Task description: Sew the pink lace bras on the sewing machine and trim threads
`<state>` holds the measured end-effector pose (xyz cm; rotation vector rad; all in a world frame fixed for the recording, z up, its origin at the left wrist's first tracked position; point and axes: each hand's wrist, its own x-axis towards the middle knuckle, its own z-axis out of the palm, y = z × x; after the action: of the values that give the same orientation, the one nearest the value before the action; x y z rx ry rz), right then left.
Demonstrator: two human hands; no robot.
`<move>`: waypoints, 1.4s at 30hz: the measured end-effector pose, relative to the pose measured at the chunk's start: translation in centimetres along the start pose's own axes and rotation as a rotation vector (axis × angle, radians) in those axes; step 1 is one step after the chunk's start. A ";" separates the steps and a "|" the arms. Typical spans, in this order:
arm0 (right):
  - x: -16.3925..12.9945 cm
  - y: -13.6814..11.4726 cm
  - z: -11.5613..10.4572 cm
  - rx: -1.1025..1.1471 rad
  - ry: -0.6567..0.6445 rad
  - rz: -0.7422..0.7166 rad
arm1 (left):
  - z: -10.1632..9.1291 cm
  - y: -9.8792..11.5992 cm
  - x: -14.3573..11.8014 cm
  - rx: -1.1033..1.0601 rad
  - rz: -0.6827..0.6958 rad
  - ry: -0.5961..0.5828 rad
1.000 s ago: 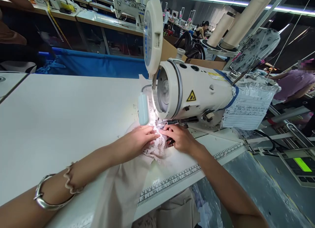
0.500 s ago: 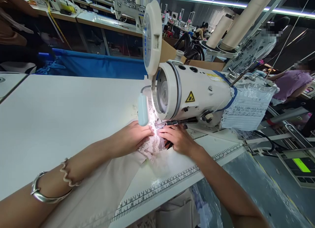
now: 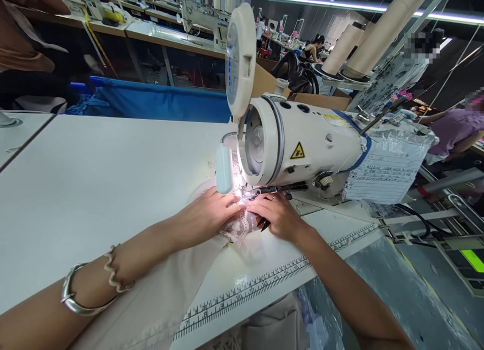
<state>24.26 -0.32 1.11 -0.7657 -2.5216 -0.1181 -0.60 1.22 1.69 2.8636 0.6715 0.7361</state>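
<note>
A white sewing machine (image 3: 302, 148) stands on the white table (image 3: 94, 178), its small lamp (image 3: 224, 168) lighting the needle area. My left hand (image 3: 206, 214) lies flat on a pale pink lace fabric (image 3: 242, 231) right in front of the needle. My right hand (image 3: 278, 216) presses the same fabric from the right, fingertips touching those of the left hand, with a dark tool partly showing beneath it. A plain beige cloth (image 3: 166, 294) trails from the lace under my left forearm to the table's front edge. My left wrist wears a silver bangle.
A printed ruler strip (image 3: 272, 279) runs along the table's front edge. A paper sheet in plastic (image 3: 385, 171) hangs on the machine's right side. A control panel with a green display (image 3: 472, 261) sits at the right. Blue cloth (image 3: 159, 100) and other workers lie beyond.
Over the last second the beige cloth has been drawn flatter and leftward under my forearm. Both hands stay at the needle with the lace, shifted only slightly.
</note>
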 end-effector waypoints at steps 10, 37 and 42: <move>0.2 -0.1 -0.1 -0.029 0.045 -0.038 | 0.3 0.7 -0.2 0.075 -0.001 -0.093; -0.4 0.1 0.1 -0.052 -0.103 0.019 | 1.4 1.6 -0.3 0.056 0.002 -0.053; -0.4 0.2 0.2 -0.041 -0.059 0.037 | 1.4 1.9 -0.2 0.110 -0.002 -0.056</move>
<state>24.58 -0.31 0.74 -0.8436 -2.5657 -0.1368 0.66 -0.54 0.82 2.9697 0.7298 0.6351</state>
